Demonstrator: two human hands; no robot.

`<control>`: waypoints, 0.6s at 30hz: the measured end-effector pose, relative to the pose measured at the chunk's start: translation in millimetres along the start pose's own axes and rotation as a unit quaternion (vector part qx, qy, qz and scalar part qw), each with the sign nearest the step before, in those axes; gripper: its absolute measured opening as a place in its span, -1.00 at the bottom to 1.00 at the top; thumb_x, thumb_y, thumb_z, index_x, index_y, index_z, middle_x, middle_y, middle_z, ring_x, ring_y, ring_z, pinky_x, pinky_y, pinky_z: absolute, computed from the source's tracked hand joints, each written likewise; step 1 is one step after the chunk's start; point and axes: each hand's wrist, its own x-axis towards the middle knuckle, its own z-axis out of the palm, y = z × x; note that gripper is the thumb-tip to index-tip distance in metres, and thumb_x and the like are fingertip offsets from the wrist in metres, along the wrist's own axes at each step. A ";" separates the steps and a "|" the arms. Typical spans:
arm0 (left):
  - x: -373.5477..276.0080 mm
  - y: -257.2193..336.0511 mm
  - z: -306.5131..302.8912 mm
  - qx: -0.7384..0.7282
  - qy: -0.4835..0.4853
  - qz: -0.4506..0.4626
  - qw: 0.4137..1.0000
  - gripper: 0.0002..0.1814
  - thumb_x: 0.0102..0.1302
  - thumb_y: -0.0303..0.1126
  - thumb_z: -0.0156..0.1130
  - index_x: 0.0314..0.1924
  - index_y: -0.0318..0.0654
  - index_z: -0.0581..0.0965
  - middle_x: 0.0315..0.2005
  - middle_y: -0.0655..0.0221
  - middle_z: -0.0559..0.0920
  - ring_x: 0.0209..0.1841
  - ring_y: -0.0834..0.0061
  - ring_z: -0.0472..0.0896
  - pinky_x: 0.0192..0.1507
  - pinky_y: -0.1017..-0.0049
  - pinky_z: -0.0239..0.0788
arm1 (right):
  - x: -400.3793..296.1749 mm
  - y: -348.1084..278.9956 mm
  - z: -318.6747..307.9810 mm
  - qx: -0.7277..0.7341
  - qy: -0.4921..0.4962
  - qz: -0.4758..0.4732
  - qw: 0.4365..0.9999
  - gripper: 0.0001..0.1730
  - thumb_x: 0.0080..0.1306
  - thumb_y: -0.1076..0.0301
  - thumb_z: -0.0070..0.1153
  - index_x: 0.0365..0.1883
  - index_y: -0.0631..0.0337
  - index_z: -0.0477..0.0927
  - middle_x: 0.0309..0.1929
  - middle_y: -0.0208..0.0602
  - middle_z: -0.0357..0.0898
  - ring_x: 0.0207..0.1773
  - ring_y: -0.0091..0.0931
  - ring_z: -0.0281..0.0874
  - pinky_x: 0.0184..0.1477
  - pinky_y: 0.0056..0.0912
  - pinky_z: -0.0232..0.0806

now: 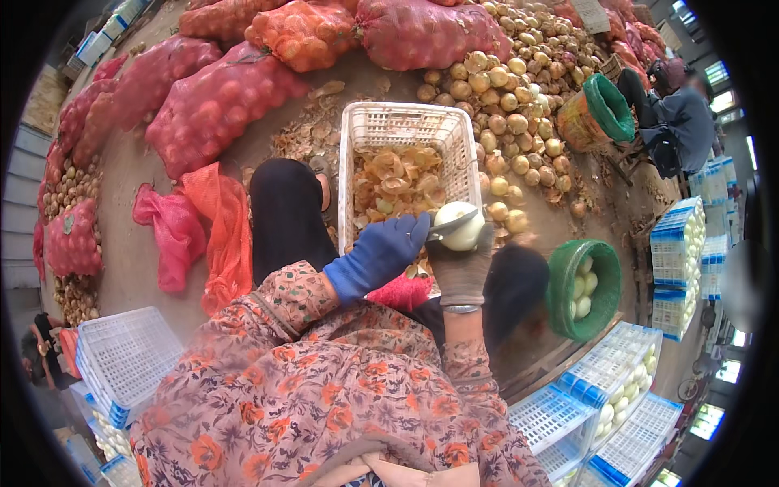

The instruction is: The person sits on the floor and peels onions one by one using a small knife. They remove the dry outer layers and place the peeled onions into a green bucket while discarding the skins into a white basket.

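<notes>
My left hand, in a blue knit glove, is closed around the handle of a knife. The knife's blade lies across a peeled white onion. My right hand, in a dark, worn glove, holds that onion from below. Both hands are over the near right edge of a white plastic basket, which stands between my knees. Brown onion skins fill the bottom of the basket. A crumpled pink mesh bag lies partly hidden under my wrists.
Unpeeled onions are heaped beyond the basket to the right. A green-rimmed bucket holds peeled onions at my right. Full red mesh sacks lie ahead and left. Plastic crates stand at lower right. A person sits at upper right.
</notes>
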 end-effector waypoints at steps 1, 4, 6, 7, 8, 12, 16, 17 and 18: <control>1.6 2.2 -3.0 0.001 0.004 0.001 1.000 -0.56 0.24 -0.43 0.17 0.12 -0.43 0.43 -0.42 0.27 0.51 -0.48 0.37 0.58 -0.52 0.42 0.40 | 0.7 0.5 -6.2 -0.002 0.000 -0.010 1.000 -0.24 0.17 -0.01 0.39 0.20 0.20 0.36 0.11 -0.16 0.44 0.17 -0.21 0.43 0.25 -0.02 0.35; 4.8 8.7 -9.2 0.017 0.011 0.007 1.000 -0.57 0.20 -0.43 0.15 0.08 -0.42 0.43 -0.41 0.29 0.52 -0.46 0.39 0.58 -0.51 0.45 0.44 | -3.5 0.4 -7.8 -0.002 -0.002 -0.017 1.000 -0.26 0.16 0.04 0.40 0.19 0.19 0.38 0.10 -0.19 0.45 0.17 -0.23 0.42 0.26 -0.02 0.35; 5.3 12.7 -11.3 0.019 0.012 0.009 1.000 -0.59 0.19 -0.44 0.14 0.05 -0.41 0.43 -0.41 0.29 0.52 -0.45 0.39 0.59 -0.50 0.44 0.46 | -7.0 -1.7 -9.9 -0.001 -0.005 -0.016 1.000 -0.28 0.16 0.07 0.41 0.18 0.20 0.39 0.10 -0.18 0.46 0.17 -0.23 0.43 0.26 0.00 0.35; 4.7 15.2 -11.3 0.014 0.012 0.008 1.000 -0.60 0.19 -0.44 0.14 0.05 -0.41 0.43 -0.41 0.27 0.52 -0.44 0.38 0.59 -0.50 0.43 0.46 | -8.1 -4.0 -14.4 -0.003 -0.007 -0.017 1.000 -0.29 0.16 0.09 0.41 0.18 0.21 0.39 0.10 -0.17 0.47 0.17 -0.22 0.44 0.26 0.01 0.36; 3.8 17.5 -10.7 0.009 0.012 0.008 1.000 -0.61 0.19 -0.45 0.13 0.04 -0.40 0.43 -0.42 0.26 0.52 -0.43 0.37 0.60 -0.49 0.42 0.47 | -9.9 -5.7 -16.9 -0.004 -0.009 -0.018 1.000 -0.29 0.16 0.10 0.41 0.17 0.22 0.39 0.09 -0.16 0.47 0.17 -0.22 0.44 0.26 0.03 0.37; -36.6 3.9 15.9 -0.104 -0.088 -0.106 0.985 -0.62 0.30 -0.43 0.08 0.11 -0.39 0.42 -0.34 0.08 0.58 -0.36 0.17 0.64 -0.40 0.28 0.47 | -27.9 -13.6 -7.5 -0.014 -0.034 -0.074 0.997 -0.29 0.15 0.16 0.40 0.19 0.29 0.41 0.12 -0.08 0.48 0.21 -0.15 0.43 0.30 0.11 0.32; -63.1 -21.2 15.9 -0.150 -0.123 -0.173 0.966 -0.63 0.34 -0.42 0.10 0.13 -0.34 0.44 -0.32 0.08 0.59 -0.30 0.08 0.64 -0.32 0.23 0.49 | -48.5 -36.5 9.3 -0.175 -0.046 -0.129 0.975 -0.22 0.13 0.21 0.43 0.25 0.31 0.37 0.10 -0.10 0.50 0.12 -0.23 0.53 0.09 -0.06 0.52; -58.0 -21.7 7.1 -0.174 -0.090 -0.169 0.966 -0.63 0.34 -0.42 0.11 0.13 -0.33 0.44 -0.31 0.09 0.60 -0.30 0.06 0.63 -0.31 0.23 0.49 | -52.8 -38.6 11.4 -0.271 -0.041 -0.168 0.947 -0.18 0.11 0.23 0.46 0.26 0.31 0.34 0.09 -0.12 0.49 0.11 -0.27 0.53 0.08 -0.13 0.52; -46.5 -21.5 -3.3 -0.251 -0.083 -0.166 0.950 -0.64 0.33 -0.40 0.18 0.11 -0.32 0.47 -0.27 0.08 0.60 -0.31 0.05 0.63 -0.30 0.27 0.48 | -57.2 -41.9 13.9 -0.367 -0.036 -0.206 0.906 -0.14 0.08 0.25 0.48 0.27 0.32 0.31 0.09 -0.14 0.48 0.09 -0.32 0.53 0.06 -0.20 0.52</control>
